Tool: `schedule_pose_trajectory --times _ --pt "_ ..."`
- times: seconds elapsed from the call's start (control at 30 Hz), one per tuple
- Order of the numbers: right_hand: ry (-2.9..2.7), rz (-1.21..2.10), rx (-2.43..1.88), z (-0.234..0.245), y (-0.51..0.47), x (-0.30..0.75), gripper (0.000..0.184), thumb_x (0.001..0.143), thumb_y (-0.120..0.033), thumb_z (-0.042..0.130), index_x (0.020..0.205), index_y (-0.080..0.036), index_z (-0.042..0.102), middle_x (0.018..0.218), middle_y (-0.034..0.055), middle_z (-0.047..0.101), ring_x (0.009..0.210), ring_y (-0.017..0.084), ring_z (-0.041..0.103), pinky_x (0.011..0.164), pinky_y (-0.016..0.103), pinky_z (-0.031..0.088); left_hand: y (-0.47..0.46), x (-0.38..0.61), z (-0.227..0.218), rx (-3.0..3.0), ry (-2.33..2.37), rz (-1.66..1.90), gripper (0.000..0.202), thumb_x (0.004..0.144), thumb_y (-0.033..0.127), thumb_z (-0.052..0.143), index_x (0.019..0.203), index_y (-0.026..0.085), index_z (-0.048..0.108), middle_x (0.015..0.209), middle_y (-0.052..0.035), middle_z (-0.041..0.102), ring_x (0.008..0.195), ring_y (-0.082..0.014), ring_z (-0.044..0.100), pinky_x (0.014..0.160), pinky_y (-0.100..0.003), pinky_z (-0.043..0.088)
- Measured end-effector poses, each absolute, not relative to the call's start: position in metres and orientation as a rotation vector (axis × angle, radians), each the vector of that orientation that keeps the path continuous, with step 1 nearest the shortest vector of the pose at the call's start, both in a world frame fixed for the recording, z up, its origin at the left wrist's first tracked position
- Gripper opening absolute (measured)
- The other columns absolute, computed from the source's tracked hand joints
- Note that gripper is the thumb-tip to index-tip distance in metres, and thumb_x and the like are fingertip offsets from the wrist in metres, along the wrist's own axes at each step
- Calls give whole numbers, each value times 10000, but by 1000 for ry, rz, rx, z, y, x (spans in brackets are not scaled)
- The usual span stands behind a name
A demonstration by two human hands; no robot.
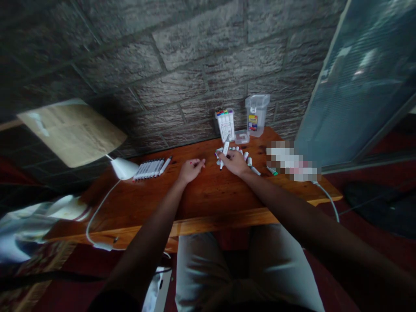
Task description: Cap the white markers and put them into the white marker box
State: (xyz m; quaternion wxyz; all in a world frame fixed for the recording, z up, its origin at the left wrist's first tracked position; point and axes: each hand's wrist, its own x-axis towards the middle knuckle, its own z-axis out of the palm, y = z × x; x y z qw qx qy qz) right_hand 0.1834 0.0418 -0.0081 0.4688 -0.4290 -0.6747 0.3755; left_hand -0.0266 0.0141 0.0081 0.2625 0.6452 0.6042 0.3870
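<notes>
My right hand is closed on a white marker, held between thumb and fingers and tilted, its dark end down near the tabletop. Behind and beside this hand lie several loose white markers with differently coloured ends, partly hidden by the hand. My left hand rests on the wood to the left, fingers loosely curled toward the thumb, with nothing visible in them. Red spots show on its fingers. A row of white markers lies side by side further left, by the lamp base.
At the wall stand a clear box packed with markers, a small clear lid and a tall clear container. A lamp with cord stands left. A green-ended marker lies right, near a blurred white object.
</notes>
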Motion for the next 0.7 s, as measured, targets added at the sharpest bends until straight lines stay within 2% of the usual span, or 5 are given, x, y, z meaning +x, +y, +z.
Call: schedule_pose_trajectory --times 0.13,0.3,0.43,0.57,0.7 --pt "-1600 960 -1078 -4 40 185 502 890 -625 576 703 -165 654 703 64 691 688 183 623 675 306 482 33 -41 20 1590 1430 713 330 808 478 755 725 159 739 583 -47 639 479 -142 544 491 -258 372" --pt "-1423 1134 -1098 5 37 182 490 863 -632 622 679 -177 625 679 71 651 670 180 613 630 303 484 52 -60 12 1647 1419 903 320 868 444 709 732 155 706 590 -28 618 488 -118 528 499 -235 387" --pt "-1378 1270 -1096 18 42 175 505 876 -677 588 749 -189 613 568 15 517 515 125 491 478 268 373 60 -66 -2 1798 1418 977 303 905 406 676 760 141 709 562 5 581 518 -105 528 551 -221 387" --pt "-1413 1353 -1068 39 50 160 536 866 -725 571 756 -201 593 503 -44 418 425 77 370 429 237 294 58 -67 -4 1895 1377 1080 362 929 446 628 769 132 707 546 15 567 511 -97 524 553 -214 384" --pt "-1286 1377 -1053 46 46 143 533 783 -723 678 693 -209 569 455 -75 386 385 64 291 387 245 218 52 -68 0 1952 1381 1149 422 940 525 579 795 149 704 544 16 575 509 -102 518 548 -221 396"
